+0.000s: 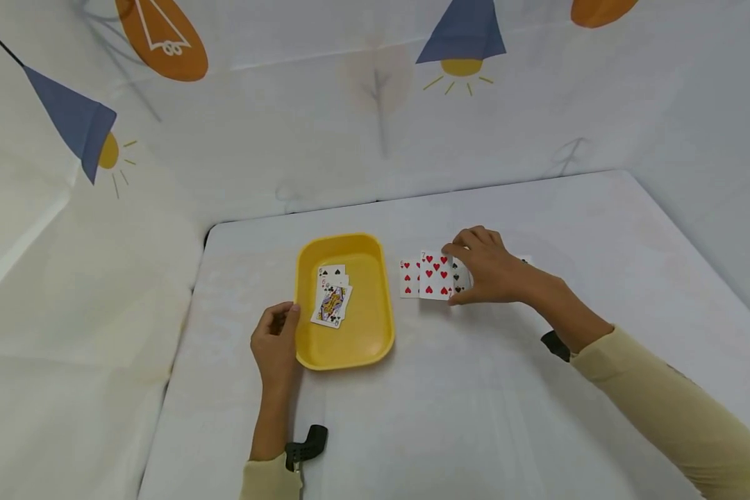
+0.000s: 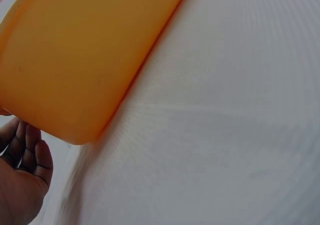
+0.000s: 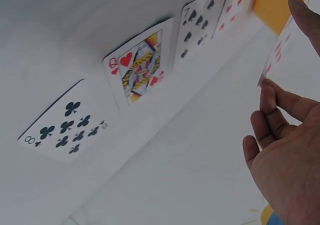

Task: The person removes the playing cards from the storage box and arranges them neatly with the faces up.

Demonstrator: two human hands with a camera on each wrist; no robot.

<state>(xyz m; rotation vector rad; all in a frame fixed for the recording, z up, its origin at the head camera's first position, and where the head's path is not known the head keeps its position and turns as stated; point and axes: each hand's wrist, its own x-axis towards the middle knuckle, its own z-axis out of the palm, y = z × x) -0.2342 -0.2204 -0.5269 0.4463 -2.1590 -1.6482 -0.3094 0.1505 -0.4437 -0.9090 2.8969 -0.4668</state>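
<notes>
My right hand (image 1: 490, 267) pinches a seven of hearts (image 1: 435, 276) by its edges, between thumb and fingers. The card is raised over a row of face-up cards, overlapping the six of hearts (image 1: 406, 279) and the seven of spades (image 1: 460, 276) in the head view. On the left, my left hand (image 1: 276, 340) holds the rim of a yellow tray (image 1: 369, 340), its fingers curled at the outer side. Inside the tray lies a small overlapping pile of cards, a queen of clubs (image 1: 333, 304) on top and a six of spades (image 1: 332, 269) at its far end.
The right wrist view shows a queen of hearts (image 3: 142, 67) and an eight of clubs (image 3: 65, 125) continuing the row, mostly hidden behind my right hand in the head view. A white cloth covers the table (image 1: 462, 403). Printed white fabric (image 1: 325, 125) stands behind it.
</notes>
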